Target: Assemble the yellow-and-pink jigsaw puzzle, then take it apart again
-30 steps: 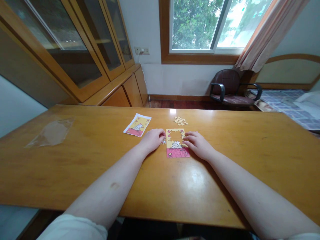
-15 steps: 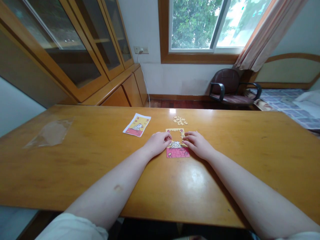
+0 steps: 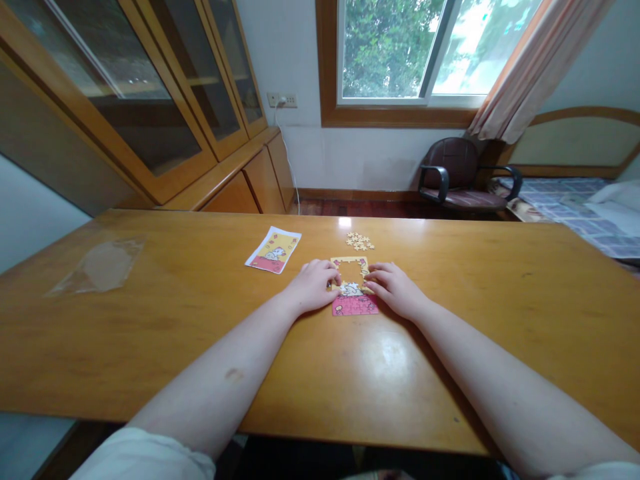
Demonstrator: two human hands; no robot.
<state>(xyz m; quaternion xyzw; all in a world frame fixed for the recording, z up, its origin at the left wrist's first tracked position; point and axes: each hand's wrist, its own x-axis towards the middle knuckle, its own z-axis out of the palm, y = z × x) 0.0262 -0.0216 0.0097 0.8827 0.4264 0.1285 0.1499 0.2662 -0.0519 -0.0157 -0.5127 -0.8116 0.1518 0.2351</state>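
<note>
the person's curled left hand (image 3: 316,285), its grip unclear, and relaxed, finger-spread right hand (image 3: 397,288) flank a part-built jigsaw (image 3: 355,305); loose pieces (image 3: 359,241) lie beyond both.

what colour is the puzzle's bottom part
The puzzle's bottom part is pink, shown best in the head view.

Daylight fills the window (image 3: 390,53), set in a white wall (image 3: 345,160). Left of the window stands a wooden cabinet (image 3: 180,100) with 3 glazed doors (image 3: 193,67); right of it hangs a pink curtain (image 3: 540,67). Below the window lies dark reddish floor (image 3: 370,208); 1 armchair (image 3: 454,167) and 1 bed (image 3: 565,207) are lower, to the window's right.
</note>
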